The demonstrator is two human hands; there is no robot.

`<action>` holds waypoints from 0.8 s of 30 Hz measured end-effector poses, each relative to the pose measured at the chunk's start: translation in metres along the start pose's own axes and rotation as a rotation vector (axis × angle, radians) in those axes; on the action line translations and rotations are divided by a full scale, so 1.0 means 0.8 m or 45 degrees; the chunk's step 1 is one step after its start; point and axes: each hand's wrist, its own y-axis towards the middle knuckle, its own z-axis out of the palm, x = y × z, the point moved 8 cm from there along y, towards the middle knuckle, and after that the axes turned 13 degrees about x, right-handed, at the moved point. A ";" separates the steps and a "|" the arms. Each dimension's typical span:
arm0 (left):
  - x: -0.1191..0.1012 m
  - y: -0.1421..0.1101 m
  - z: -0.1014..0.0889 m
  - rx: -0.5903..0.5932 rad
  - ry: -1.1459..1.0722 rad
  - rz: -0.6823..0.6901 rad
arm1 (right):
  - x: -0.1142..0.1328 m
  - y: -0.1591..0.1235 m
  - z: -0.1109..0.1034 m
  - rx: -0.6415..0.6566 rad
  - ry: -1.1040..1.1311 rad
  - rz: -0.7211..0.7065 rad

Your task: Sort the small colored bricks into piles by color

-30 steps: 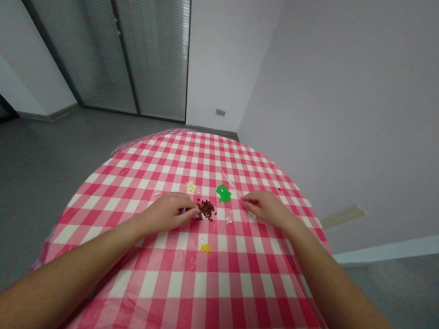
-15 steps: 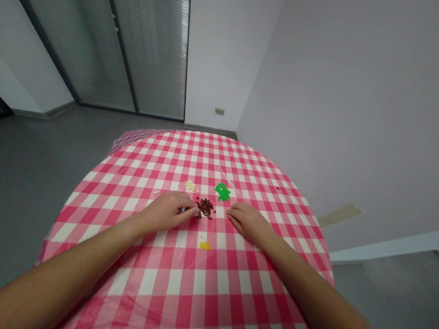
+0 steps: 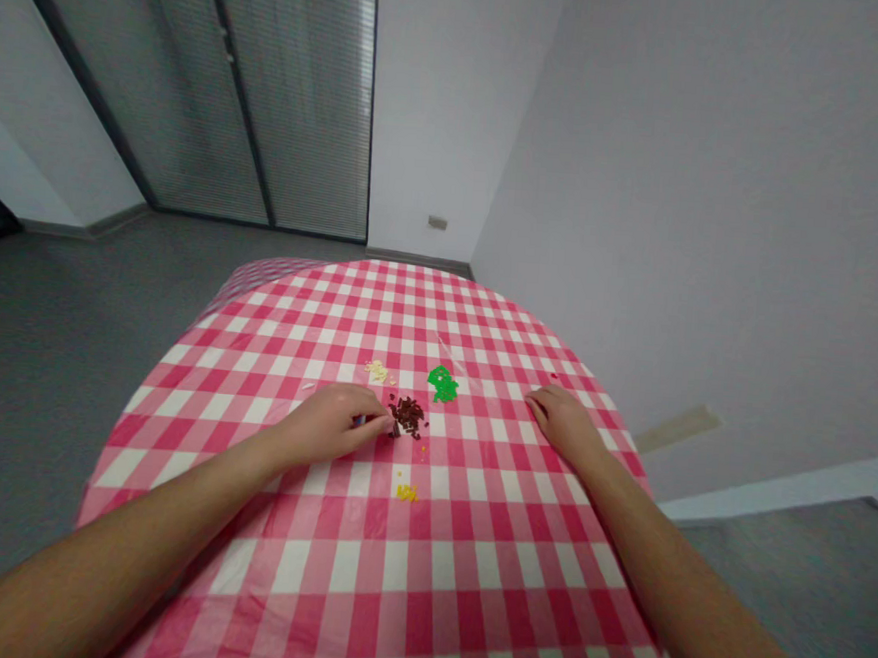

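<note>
My left hand (image 3: pixel 334 422) rests at the left edge of a small pile of dark brown pieces (image 3: pixel 407 417), thumb and fingertips closed together. A bit of something blue shows in the gap beneath its fingers; its kind is hidden. My right hand (image 3: pixel 564 418) is over the right part of the table, fingers drawn together and curled down, so what they hold, if anything, cannot be seen. Between the hands lies a cluster of green pieces (image 3: pixel 444 385). Cream pieces (image 3: pixel 377 371) are scattered behind the brown pile, and yellow pieces (image 3: pixel 407 492) lie in front of it.
A red-and-white checked cloth (image 3: pixel 391 586) covers the round table. One tiny red piece (image 3: pixel 554 375) lies near the right edge, and a small white bit (image 3: pixel 309 386) is behind my left hand. A wall (image 3: pixel 719 188) stands close on the right.
My right hand came in beside the brown pile, over some pale pink pieces, then moved away to the right. Those pieces no longer show there. The left hand has stayed in place.
</note>
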 end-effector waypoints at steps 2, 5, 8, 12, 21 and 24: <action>0.001 0.000 0.001 -0.004 0.005 0.014 | -0.037 0.003 0.005 0.019 -0.042 0.119; 0.002 0.000 0.001 -0.006 0.004 0.015 | -0.085 0.005 0.007 0.028 -0.081 0.297; 0.003 -0.001 0.000 -0.010 -0.006 0.013 | -0.120 0.008 0.006 0.018 -0.097 0.409; 0.002 -0.002 -0.002 -0.025 -0.007 0.025 | -0.153 0.015 0.005 0.007 -0.115 0.556; 0.000 0.000 -0.001 -0.009 0.005 0.042 | -0.176 0.025 0.011 0.002 -0.110 0.654; 0.000 0.001 -0.002 -0.011 0.002 0.041 | -0.178 0.019 0.006 0.006 -0.092 0.661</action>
